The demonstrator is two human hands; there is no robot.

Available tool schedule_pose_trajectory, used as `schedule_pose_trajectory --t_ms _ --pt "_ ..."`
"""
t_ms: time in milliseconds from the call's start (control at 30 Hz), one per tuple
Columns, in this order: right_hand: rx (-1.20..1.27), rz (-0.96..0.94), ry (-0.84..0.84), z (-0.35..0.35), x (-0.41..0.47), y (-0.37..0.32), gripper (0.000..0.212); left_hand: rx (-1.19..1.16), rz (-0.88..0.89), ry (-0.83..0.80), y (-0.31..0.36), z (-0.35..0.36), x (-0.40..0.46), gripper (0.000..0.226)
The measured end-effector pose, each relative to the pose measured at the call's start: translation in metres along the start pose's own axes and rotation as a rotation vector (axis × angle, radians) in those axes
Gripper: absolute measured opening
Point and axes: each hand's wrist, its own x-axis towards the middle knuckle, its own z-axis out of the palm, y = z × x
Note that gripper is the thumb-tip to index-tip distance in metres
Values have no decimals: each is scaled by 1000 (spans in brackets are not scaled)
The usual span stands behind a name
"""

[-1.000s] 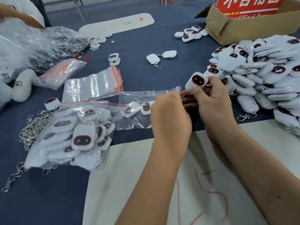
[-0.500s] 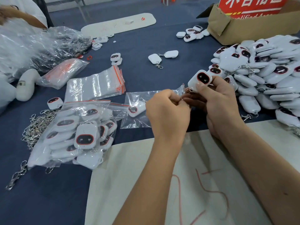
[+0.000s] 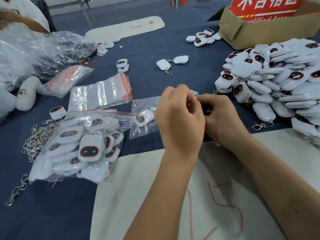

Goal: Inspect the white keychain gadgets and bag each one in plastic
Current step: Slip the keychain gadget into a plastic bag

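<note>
My left hand (image 3: 180, 116) and my right hand (image 3: 223, 116) meet at the mouth of a small clear plastic bag (image 3: 143, 130) lying on the blue table. Both hands have curled fingers that pinch the bag's top edge. One white keychain gadget (image 3: 143, 117) with a dark screen lies inside that bag, left of my left hand. A big pile of loose white gadgets (image 3: 277, 80) sits at the right. Whether my right hand also holds a gadget is hidden.
A larger bag full of gadgets (image 3: 83, 146) lies at the left beside loose metal chains (image 3: 38, 139). Empty zip bags (image 3: 100, 94) are stacked behind it. A cardboard box (image 3: 259, 33) stands at the back right. A white sheet (image 3: 164, 196) lies under my forearms. Another person's arm (image 3: 22, 23) works at the far left.
My right hand turned over and down toward the bag's mouth; the gadget it held up is no longer seen. My left hand rose to the bag's edge.
</note>
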Motion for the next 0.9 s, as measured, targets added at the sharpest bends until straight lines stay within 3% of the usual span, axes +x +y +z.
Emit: schedule_pose_trajectory --t_ms 133,333,500,600,767,900 --pt "85 -49 7 0 -4 -8 42 -107 29 -61 4 4 -3 15" --pt "225 -6 96 3 -3 -11 10 -295 -14 -84 7 4 -2 21" --pt "-197 45 515 -4 -4 0 21 -323 3 -144 14 6 -8 22" --pt "-474 128 638 -14 -2 5 23 -266 73 -239 12 8 -11 21" --pt "-824 292 402 -13 1 11 45 -10 152 -332 10 10 -11 8" --pt "-835 210 395 -12 2 10 49 40 -3 -422 1 12 -11 23"
